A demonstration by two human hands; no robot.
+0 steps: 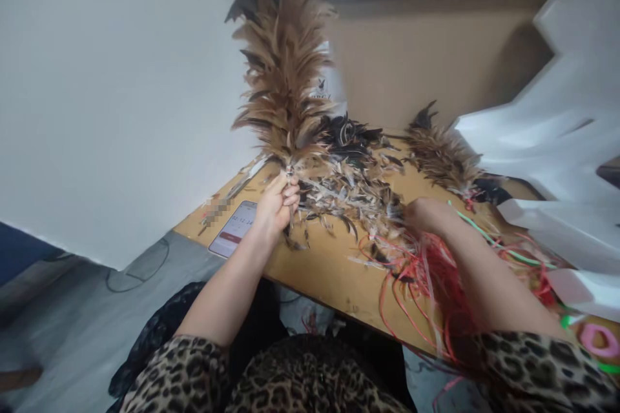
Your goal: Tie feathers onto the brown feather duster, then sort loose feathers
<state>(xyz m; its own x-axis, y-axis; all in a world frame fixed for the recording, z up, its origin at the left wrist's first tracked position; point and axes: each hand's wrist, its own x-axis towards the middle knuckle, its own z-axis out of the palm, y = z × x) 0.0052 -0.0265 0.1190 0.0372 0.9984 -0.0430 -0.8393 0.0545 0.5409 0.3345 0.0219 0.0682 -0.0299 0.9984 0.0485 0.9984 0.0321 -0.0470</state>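
My left hand (278, 203) is closed around the lower end of a feather duster (288, 71), which stands upright with brown feathers below and dark ones at its top. Over the right side of the pile of loose feathers (358, 187), my right hand (426, 214) is blurred, and its fingers are hidden from me. Red string (436, 264) lies in a tangle under and beside my right forearm. Whether that hand holds anything does not show.
A phone (232, 232) lies at the table's left edge. Another feather bundle (445, 158) rests at the back right, near white foam-like pieces (547, 110). A pink ring (599, 340) sits at the far right. A white panel (121, 77) rises on the left of the wooden table (329, 277).
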